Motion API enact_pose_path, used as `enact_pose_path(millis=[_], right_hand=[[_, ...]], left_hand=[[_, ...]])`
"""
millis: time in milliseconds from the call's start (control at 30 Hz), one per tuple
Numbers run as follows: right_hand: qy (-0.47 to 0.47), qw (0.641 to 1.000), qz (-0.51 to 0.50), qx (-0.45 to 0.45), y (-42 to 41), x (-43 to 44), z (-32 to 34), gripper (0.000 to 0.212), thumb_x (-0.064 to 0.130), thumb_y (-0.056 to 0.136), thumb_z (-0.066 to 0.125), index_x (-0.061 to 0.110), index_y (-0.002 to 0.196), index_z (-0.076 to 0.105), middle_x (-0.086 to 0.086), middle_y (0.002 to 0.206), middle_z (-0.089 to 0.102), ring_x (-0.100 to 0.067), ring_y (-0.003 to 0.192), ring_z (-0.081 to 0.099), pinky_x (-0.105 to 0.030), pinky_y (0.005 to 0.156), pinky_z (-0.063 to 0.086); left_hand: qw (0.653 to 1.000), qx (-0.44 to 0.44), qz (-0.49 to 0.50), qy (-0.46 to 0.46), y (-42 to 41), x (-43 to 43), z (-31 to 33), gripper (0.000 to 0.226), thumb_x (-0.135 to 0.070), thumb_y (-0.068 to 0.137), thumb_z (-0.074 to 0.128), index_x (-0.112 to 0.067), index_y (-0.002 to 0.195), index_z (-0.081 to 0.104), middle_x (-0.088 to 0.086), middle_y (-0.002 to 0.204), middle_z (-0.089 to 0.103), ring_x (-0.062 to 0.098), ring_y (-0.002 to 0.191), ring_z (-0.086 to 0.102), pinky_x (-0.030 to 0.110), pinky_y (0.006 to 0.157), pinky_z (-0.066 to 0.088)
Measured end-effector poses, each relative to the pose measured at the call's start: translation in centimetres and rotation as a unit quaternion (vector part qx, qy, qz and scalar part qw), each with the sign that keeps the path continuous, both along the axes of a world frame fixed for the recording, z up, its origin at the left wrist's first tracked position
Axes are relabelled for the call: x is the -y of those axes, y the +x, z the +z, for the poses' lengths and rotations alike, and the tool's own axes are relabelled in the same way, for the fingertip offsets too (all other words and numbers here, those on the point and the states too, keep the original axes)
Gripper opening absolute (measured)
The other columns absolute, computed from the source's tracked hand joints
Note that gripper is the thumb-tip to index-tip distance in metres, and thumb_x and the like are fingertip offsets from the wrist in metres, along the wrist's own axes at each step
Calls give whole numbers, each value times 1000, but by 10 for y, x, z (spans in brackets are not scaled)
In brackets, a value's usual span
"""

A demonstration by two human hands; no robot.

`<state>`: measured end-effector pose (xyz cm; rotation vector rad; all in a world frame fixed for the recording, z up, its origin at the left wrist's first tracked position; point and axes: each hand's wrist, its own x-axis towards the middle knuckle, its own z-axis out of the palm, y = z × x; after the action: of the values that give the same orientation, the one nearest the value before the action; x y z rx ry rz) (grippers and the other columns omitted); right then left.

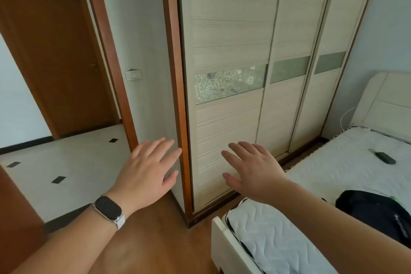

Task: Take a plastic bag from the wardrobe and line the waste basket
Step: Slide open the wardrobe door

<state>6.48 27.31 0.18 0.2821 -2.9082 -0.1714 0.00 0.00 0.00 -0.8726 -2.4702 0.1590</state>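
Pale wood-grain wardrobe, sliding doors closed, frosted floral band.

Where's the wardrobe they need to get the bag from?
The wardrobe stands straight ahead in the head view, its sliding doors shut, between the brown door frame on the left and the bed on the right; both open hands reach toward it.

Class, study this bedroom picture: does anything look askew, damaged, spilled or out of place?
Nothing is damaged or spilled. The wardrobe doors are shut and sit straight. Only two loose things lie on the bare mattress: a small dark device and a black bag. Both hands, left hand and right hand, are empty.
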Motion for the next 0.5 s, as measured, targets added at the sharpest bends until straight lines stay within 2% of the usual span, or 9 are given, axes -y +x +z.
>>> enact_pose_path(millis=[300,500], right_hand=[[21,1000,-11,-15,-119,42,-13,70,64,90,12,28,144,38,-2,151,42,-29,139,38,-50,114,33],[28,999,-27,-16,-211,87,-6,66,63,93,19,25,139,47,-5,145,51,-32,133,48,-53,107,42]], left_hand=[[999,19,-37,15,-124,33,-26,51,-51,90,47,-25,133,54,6,139,55,26,129,50,49,102,45],[998,21,-60,15,-224,72,-24,49,-49,90,47,-24,132,54,6,137,56,26,127,51,47,102,45]])
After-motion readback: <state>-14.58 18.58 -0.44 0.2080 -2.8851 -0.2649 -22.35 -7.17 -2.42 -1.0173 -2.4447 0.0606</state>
